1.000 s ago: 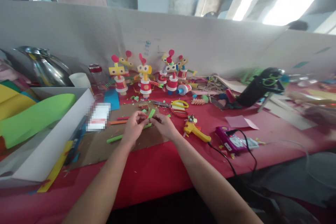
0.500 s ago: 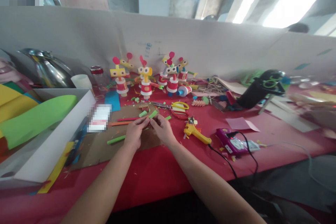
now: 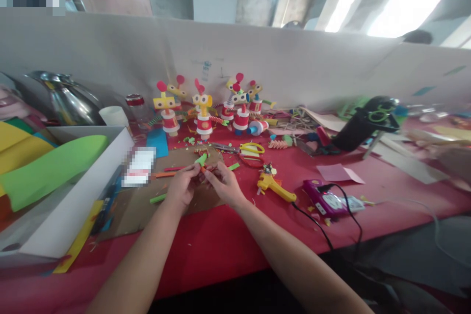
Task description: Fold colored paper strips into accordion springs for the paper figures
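Above a brown cardboard sheet (image 3: 136, 211), my left hand (image 3: 183, 184) and my right hand (image 3: 225, 182) meet, fingers pinched together. Between the fingertips is a small orange piece (image 3: 202, 169), which both hands seem to grip. A green paper piece (image 3: 201, 159) shows just beyond the fingertips; whether it is held is unclear. An orange strip (image 3: 165, 174) and a green strip (image 3: 158, 198) lie left of my left hand. A folded striped paper spring (image 3: 201, 151) sits behind the hands. Scissors (image 3: 252, 148) lie to the right.
Several paper-cup figures (image 3: 204, 122) stand at the back. A yellow glue gun (image 3: 277, 189) and a purple power strip (image 3: 326, 201) with cables lie to the right. On the left are a white box (image 3: 77, 206), a metal jug (image 3: 71, 100) and a paper cup (image 3: 115, 117).
The green piece that was between my fingertips now shows farther left, and an orange piece has appeared between them. My right hand has shifted slightly left and its fingers are more curled.
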### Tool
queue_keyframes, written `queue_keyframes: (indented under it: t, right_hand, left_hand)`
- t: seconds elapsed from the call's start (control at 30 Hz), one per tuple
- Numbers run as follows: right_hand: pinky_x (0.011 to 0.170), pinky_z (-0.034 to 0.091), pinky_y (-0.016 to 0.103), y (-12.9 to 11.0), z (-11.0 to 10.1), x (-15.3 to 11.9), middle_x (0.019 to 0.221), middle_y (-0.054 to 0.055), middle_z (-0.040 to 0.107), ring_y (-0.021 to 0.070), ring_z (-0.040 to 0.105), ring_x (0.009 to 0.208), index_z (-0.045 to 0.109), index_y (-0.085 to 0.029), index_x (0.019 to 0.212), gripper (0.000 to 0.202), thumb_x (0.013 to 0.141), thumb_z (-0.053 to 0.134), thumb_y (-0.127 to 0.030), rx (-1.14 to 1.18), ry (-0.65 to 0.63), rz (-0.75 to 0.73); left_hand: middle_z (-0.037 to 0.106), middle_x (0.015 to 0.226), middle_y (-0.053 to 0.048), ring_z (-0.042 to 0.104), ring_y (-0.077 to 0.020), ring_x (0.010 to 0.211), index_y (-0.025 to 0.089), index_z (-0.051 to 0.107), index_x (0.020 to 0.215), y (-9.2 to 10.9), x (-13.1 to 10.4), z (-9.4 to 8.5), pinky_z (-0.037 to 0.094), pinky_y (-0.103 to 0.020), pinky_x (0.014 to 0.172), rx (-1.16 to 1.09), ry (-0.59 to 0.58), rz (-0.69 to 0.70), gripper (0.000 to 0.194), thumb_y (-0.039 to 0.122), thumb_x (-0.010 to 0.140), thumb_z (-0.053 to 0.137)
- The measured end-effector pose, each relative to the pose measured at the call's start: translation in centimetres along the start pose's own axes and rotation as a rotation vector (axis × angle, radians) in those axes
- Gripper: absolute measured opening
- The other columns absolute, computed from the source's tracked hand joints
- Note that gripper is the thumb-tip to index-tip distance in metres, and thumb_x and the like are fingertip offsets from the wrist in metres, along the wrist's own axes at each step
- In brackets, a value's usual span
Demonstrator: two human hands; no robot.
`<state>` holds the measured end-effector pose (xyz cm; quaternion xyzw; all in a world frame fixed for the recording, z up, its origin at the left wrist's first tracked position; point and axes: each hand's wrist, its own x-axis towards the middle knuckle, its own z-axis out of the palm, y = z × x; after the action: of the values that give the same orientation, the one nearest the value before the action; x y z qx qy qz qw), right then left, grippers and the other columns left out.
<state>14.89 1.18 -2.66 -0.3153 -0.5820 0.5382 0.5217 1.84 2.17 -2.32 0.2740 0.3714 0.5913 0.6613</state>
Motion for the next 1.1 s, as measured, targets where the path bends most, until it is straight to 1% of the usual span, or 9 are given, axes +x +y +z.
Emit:
queue_keyframes:
  t: [0.07, 0.13, 0.27, 0.37, 0.43, 0.53, 0.6, 0.9, 1.1]
  right_hand:
    - [0.051, 0.046, 0.022, -0.2, -0.1, 0.0, 0.062, -0.003, 0.055, 0.0104, 0.054, 0.054, 0.053, -0.02, 0.078, 0.029, 0.081, 0.056, -0.049, -0.013, -0.009, -0.001]
    - [0.05, 0.044, 0.021, -0.3, -0.4, 0.1, 0.062, -0.003, 0.054, 0.0092, 0.052, 0.052, 0.055, -0.019, 0.075, 0.031, 0.083, 0.053, -0.049, -0.028, 0.032, -0.007]
    - [0.056, 0.047, 0.023, -0.1, -1.2, 0.5, 0.075, 0.001, 0.063, 0.0123, 0.059, 0.063, 0.061, -0.02, 0.091, 0.028, 0.077, 0.064, -0.044, -0.113, 0.075, -0.041]
    - [0.063, 0.049, 0.025, 0.1, -1.6, 0.6, 0.083, 0.004, 0.068, 0.0154, 0.062, 0.071, 0.067, -0.019, 0.087, 0.024, 0.078, 0.062, -0.041, -0.251, 0.087, -0.074]
    - [0.062, 0.049, 0.025, 0.2, -1.7, 0.6, 0.082, 0.005, 0.069, 0.0155, 0.062, 0.069, 0.07, -0.019, 0.084, 0.024, 0.079, 0.06, -0.04, -0.292, 0.102, -0.075]
    - [0.054, 0.046, 0.023, -0.1, -1.6, 0.6, 0.067, 0.002, 0.066, 0.0137, 0.059, 0.058, 0.071, -0.018, 0.084, 0.025, 0.08, 0.059, -0.04, -0.262, 0.107, -0.03]
    - [0.051, 0.045, 0.022, -0.3, -1.5, 0.7, 0.061, 0.001, 0.063, 0.0124, 0.056, 0.053, 0.07, -0.017, 0.083, 0.025, 0.079, 0.059, -0.039, -0.215, 0.113, -0.002]
    - [0.052, 0.045, 0.022, -0.2, -1.7, 0.9, 0.066, 0.001, 0.062, 0.0104, 0.054, 0.053, 0.067, -0.017, 0.079, 0.021, 0.076, 0.063, -0.037, -0.146, 0.138, 0.005]
    - [0.051, 0.045, 0.023, -0.5, -1.5, 1.0, 0.061, -0.002, 0.059, 0.0105, 0.053, 0.052, 0.063, -0.018, 0.08, 0.02, 0.072, 0.067, -0.036, -0.071, 0.149, 0.028]
  left_hand:
    - [0.058, 0.053, 0.001, 0.05, -0.0088, 0.05, 0.013, 0.066, 0.059, 0.2, 0.0, -0.1, 0.041, -0.022, 0.052, -0.007, -0.005, -0.035, 0.022, 0.025, 0.053, 0.082]
    - [0.061, 0.056, 0.0, 0.051, -0.0087, 0.052, 0.013, 0.067, 0.06, 0.4, -0.1, -0.1, 0.041, -0.022, 0.054, 0.021, 0.008, -0.045, 0.023, 0.026, 0.05, 0.084]
    - [0.065, 0.059, -0.002, 0.055, -0.0113, 0.057, 0.013, 0.072, 0.067, 0.1, -0.3, 0.2, 0.043, -0.023, 0.059, 0.227, -0.001, -0.007, 0.03, 0.029, 0.046, 0.086]
    - [0.067, 0.063, -0.004, 0.059, -0.0146, 0.062, 0.014, 0.074, 0.074, -0.3, -0.5, 0.3, 0.045, -0.027, 0.065, 0.322, -0.033, 0.004, 0.037, 0.035, 0.046, 0.085]
    - [0.068, 0.065, -0.005, 0.06, -0.0162, 0.063, 0.014, 0.074, 0.076, -0.4, -0.5, 0.4, 0.046, -0.029, 0.068, 0.333, -0.042, -0.003, 0.039, 0.039, 0.047, 0.084]
    - [0.069, 0.068, -0.007, 0.061, -0.0172, 0.065, 0.014, 0.075, 0.079, -0.4, -0.5, 0.2, 0.046, -0.03, 0.07, 0.357, -0.05, 0.012, 0.04, 0.04, 0.051, 0.083]
    - [0.07, 0.071, -0.007, 0.061, -0.0166, 0.066, 0.014, 0.075, 0.083, -0.4, -0.4, 0.1, 0.045, -0.029, 0.07, 0.369, -0.056, 0.032, 0.04, 0.039, 0.053, 0.082]
    - [0.07, 0.074, -0.009, 0.057, -0.0114, 0.061, 0.013, 0.075, 0.083, 0.5, -0.6, 0.1, 0.044, -0.024, 0.064, 0.273, -0.092, -0.085, 0.032, 0.031, 0.057, 0.083]
    - [0.071, 0.081, -0.009, 0.059, -0.0122, 0.067, 0.013, 0.075, 0.085, 1.0, -0.9, 0.2, 0.045, -0.025, 0.069, 0.248, -0.134, -0.089, 0.027, 0.024, 0.061, 0.08]
